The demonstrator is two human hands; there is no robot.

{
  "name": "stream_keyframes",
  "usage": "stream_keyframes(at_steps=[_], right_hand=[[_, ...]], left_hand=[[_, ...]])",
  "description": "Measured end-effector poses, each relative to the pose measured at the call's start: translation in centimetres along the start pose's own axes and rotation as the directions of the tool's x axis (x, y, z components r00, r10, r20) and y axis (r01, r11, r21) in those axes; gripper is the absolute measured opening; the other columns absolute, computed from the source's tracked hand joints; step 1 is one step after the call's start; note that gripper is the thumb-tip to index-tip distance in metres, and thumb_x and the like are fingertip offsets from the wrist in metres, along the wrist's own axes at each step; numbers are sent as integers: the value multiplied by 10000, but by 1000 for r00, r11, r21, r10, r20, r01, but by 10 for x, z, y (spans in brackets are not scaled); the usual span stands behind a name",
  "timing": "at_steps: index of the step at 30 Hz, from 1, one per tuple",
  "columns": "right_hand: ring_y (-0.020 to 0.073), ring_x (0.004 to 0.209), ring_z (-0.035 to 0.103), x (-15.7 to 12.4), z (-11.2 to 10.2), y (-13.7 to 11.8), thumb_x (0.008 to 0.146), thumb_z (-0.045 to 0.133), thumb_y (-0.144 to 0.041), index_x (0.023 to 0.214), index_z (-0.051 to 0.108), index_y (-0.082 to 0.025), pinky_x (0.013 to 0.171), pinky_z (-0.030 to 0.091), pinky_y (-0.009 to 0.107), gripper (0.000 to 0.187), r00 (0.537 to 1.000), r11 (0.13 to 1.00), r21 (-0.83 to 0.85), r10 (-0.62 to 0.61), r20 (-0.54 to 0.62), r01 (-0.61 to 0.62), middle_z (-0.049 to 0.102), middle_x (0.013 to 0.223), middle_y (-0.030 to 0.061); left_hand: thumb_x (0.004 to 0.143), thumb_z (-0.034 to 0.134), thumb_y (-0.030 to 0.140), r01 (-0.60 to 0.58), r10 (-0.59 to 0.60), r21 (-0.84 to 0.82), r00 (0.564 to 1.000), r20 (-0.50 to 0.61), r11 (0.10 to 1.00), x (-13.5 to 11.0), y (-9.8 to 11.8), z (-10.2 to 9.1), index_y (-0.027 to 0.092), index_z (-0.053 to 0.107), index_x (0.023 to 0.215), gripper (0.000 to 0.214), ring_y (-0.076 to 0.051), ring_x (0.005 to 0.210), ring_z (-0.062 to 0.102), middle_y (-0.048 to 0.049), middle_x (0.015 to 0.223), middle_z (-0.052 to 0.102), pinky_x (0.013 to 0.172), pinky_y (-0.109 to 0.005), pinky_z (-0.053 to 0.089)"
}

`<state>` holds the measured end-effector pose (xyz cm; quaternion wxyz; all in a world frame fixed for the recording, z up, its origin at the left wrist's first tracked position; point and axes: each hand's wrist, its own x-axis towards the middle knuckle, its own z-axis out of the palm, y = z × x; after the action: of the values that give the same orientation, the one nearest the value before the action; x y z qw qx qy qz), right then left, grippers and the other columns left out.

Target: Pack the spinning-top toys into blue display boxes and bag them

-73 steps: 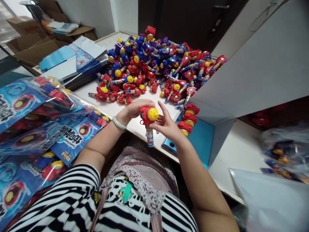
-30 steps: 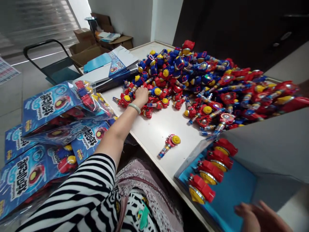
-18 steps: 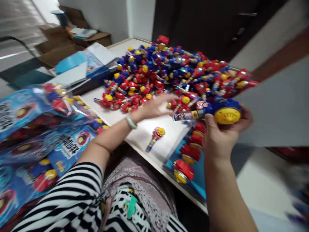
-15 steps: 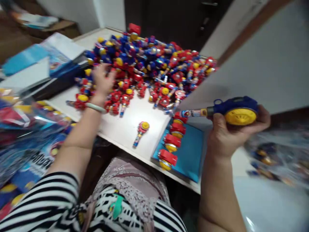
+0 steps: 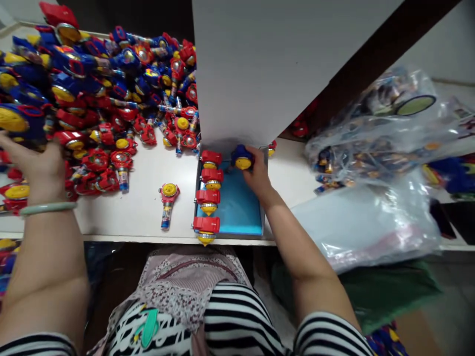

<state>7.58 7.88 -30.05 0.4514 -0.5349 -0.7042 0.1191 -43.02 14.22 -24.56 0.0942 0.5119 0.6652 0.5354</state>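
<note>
My right hand (image 5: 260,175) grips a blue spinning-top toy (image 5: 243,157) with a yellow disc, inside the blue-lined box (image 5: 237,212) at the middle. Along the box's left side stand several red spinning-top toys (image 5: 208,198) in a row, yellow tips toward me. At the far left, my left hand (image 5: 40,165) has thumb and fingers around another blue spinning-top toy (image 5: 22,121), partly cut off by the picture edge. One red spinning-top toy (image 5: 168,205) with a clear printed tube handle lies alone left of the box.
A large heap of red and blue toys (image 5: 111,89) covers the table's left and back. The box's tall white lid (image 5: 260,64) stands up behind it. Clear plastic bags (image 5: 371,158) of toys lie on the right, near a plastic-wrapped white stack (image 5: 356,222).
My right hand has brought its blue toy down from the air into the box. My left hand, empty over the heap before, now has a blue toy. The view has turned right.
</note>
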Motion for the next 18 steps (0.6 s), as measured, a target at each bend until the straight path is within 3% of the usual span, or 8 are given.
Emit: stream_keyframes(at_steps=[1,3,5,8,11,14,18], right_hand=[[291,1284,593,0,-3,-2,806,562,-197,1390,436,-233,1108,505,525,598,999,1000,-9,-12,35,13,590,1373,132],[300,1309,578,1,-7,-7,816,532,-173,1406,446,-251,1132,479,543,602,997,999,-27,-18,81,20,595,1368,125],[315,1330,561,1,-8,-11,823,531,-178,1417,453,-271,1152,455,559,607,995,1000,-29,1,103,2,591,1378,118],[332,1364,532,1,-10,-12,826,553,-211,1443,434,-260,1167,437,572,630,994,999,-4,42,105,-42,556,1439,125],[329,1352,543,5,-14,-8,812,569,-215,1442,434,-237,1156,453,566,644,988,999,20,37,149,-40,557,1446,132],[319,1305,582,10,-16,-3,792,573,-201,1424,431,-210,1130,478,554,648,984,998,54,24,175,-34,583,1413,145],[306,1280,601,11,-18,-1,764,564,-171,1412,413,-160,1118,490,535,666,993,997,72,33,118,-41,594,1398,170]], left_hand=[[677,736,456,-100,97,-90,995,-37,991,-12,12,11,274,432,1087,542,-143,1153,587,124,1171,669,1107,-343,478],[644,825,420,-209,221,-268,975,15,940,-36,36,37,327,498,1051,530,-102,984,628,219,1095,681,982,-302,550],[626,886,416,-156,245,-431,956,161,889,-60,56,64,382,543,1022,525,-75,754,606,242,939,688,703,-234,580],[604,930,383,-95,318,-629,914,252,771,-87,76,99,378,562,1032,565,-65,494,485,159,753,675,394,-181,410],[718,863,353,-44,406,-715,847,343,697,-105,89,121,342,546,1093,491,-86,503,523,76,755,671,409,-207,423],[825,721,404,11,444,-727,786,431,686,-116,101,131,322,515,1160,402,-127,582,581,17,804,660,495,-259,483],[832,642,418,13,449,-704,762,467,710,-125,116,140,305,462,1266,483,-166,686,637,-21,879,654,602,-309,535]])
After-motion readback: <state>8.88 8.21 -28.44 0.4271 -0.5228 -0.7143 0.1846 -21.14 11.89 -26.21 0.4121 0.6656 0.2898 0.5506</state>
